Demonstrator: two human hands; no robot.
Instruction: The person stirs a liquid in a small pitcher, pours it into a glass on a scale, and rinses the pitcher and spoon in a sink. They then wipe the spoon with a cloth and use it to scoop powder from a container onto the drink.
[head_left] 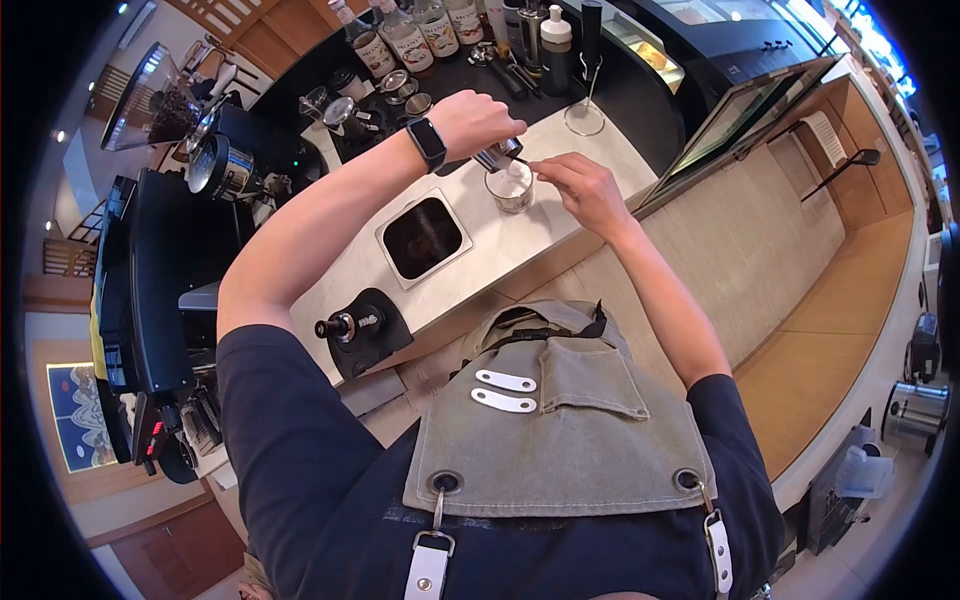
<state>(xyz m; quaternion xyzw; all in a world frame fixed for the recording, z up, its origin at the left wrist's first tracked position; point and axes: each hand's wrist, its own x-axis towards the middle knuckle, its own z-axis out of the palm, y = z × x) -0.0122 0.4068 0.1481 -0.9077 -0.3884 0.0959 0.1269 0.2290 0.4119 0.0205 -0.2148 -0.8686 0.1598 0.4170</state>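
My left hand (pixel 472 124), with a black watch on its wrist, is closed on a small metal pitcher (pixel 494 157) tilted over a clear glass (pixel 513 203). White froth or ice shows at the top of the glass, which stands on the pale counter. To its right, my right hand (pixel 583 187) pinches a thin dark utensil (pixel 523 162) by its end, at the glass's rim. The utensil's kind cannot be made out. Part of the pitcher is hidden behind the left hand's fingers.
A dark square metal bin (pixel 425 238) is set into the counter (pixel 500 262). Nearer stands a portafilter on a black tamping stand (pixel 365 328). Several syrup bottles (pixel 408 42) line the back. A wire-handled whisk-like tool (pixel 584 117) stands right; the coffee grinder (pixel 160 105) is left.
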